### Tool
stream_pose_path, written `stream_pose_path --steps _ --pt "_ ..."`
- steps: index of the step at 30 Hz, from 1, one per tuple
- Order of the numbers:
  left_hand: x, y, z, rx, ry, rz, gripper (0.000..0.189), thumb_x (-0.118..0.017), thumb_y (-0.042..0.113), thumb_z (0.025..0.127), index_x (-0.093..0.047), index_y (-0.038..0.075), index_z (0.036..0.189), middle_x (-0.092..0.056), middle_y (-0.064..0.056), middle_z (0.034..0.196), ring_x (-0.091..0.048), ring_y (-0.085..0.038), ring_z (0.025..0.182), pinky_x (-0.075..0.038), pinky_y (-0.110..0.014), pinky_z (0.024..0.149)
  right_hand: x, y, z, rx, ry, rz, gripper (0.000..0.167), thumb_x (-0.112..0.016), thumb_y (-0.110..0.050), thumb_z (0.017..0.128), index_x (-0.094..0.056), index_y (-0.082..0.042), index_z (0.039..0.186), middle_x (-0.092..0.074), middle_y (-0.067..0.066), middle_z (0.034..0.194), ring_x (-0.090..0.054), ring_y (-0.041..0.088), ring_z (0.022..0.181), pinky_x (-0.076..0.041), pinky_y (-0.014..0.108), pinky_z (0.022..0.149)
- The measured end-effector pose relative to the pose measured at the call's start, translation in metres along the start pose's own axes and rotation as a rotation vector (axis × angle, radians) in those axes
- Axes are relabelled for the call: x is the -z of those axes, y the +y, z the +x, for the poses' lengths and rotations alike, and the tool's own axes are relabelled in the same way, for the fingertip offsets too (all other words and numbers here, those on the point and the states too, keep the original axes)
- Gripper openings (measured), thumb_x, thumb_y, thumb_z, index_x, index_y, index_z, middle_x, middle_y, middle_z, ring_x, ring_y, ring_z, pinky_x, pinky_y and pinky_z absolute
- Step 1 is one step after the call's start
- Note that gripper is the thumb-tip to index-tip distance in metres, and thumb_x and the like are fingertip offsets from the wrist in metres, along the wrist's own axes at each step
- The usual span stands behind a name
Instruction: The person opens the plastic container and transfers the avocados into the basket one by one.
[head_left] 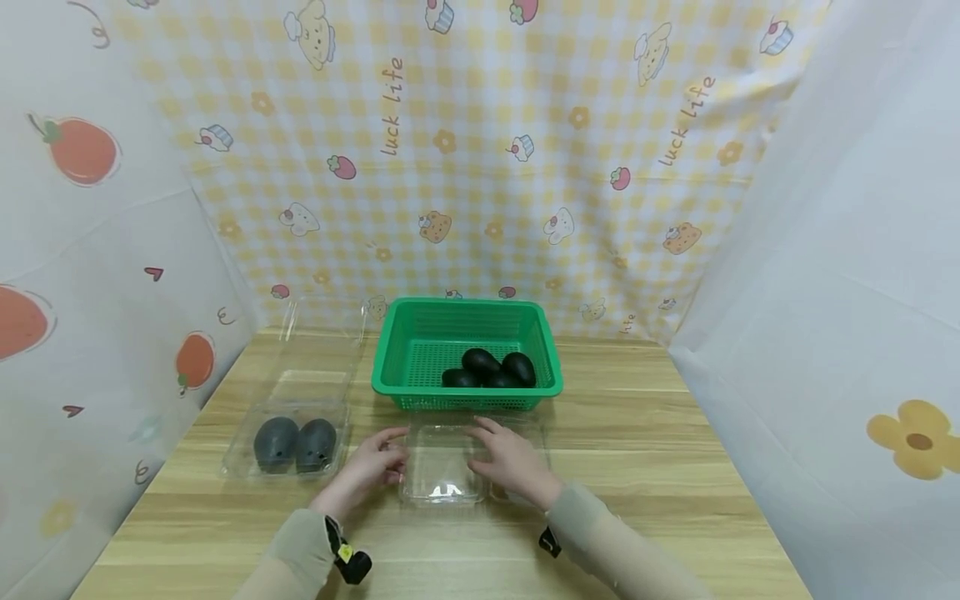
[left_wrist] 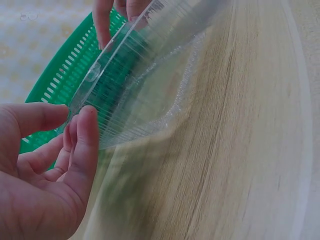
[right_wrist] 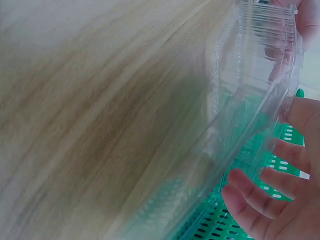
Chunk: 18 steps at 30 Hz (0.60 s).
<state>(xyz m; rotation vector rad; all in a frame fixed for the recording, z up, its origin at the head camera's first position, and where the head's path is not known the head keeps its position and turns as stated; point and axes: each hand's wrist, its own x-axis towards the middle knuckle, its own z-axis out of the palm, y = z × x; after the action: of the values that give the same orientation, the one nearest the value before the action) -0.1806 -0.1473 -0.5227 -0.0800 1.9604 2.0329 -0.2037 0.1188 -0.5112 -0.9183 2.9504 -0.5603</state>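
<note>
A clear plastic clamshell box (head_left: 442, 467) lies on the table just in front of the green basket, with its other half (head_left: 517, 492) unfolded to the right. At the box's left rim, my left hand (head_left: 378, 462) pinches the edge between thumb and fingertips; the same hand (left_wrist: 55, 165) shows this close up in the left wrist view. My right hand (head_left: 513, 458) reaches over the middle of the box. In the right wrist view, the right hand (right_wrist: 285, 185) has thumb and bent fingers around the clear rim (right_wrist: 265, 120). Nothing is inside the box.
A green perforated basket (head_left: 467, 390) holds several black egg-shaped fruits (head_left: 482, 363). To the left, a second clear box (head_left: 240, 450) stands with its lid (head_left: 322, 333) raised, two dark oval fruits (head_left: 315, 446) inside. Patterned cloth (head_left: 480, 192) hangs behind the wooden table (head_left: 637, 517).
</note>
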Motion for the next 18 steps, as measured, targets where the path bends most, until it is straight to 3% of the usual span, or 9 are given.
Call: stream_pose_path --steps 10,18 --pt "0.004 0.013 -0.018 -0.047 0.045 0.163 0.055 -0.056 0.000 0.093 -0.034 -0.010 0.142 -0.055 -0.021 0.103 -0.062 -0.031 0.083 -0.058 -0.041 0.070 0.001 -0.002 -0.001 0.018 0.002 0.041 0.043 -0.069 -0.019 0.088 -0.061 -0.007 0.128 -0.049 0.011 0.141 -0.057 0.027 0.117 -0.050 0.039 0.093" --pt "0.030 0.041 -0.038 -0.091 0.051 0.267 0.057 -0.058 0.007 0.096 -0.032 -0.007 0.145 -0.052 -0.020 0.108 -0.062 -0.032 0.086 -0.058 -0.042 0.069 0.002 -0.001 -0.002 0.040 0.025 0.037 0.039 -0.070 -0.017 0.086 -0.064 -0.006 0.123 -0.051 0.011 0.139 -0.058 0.026 0.115 -0.050 0.037 0.092"
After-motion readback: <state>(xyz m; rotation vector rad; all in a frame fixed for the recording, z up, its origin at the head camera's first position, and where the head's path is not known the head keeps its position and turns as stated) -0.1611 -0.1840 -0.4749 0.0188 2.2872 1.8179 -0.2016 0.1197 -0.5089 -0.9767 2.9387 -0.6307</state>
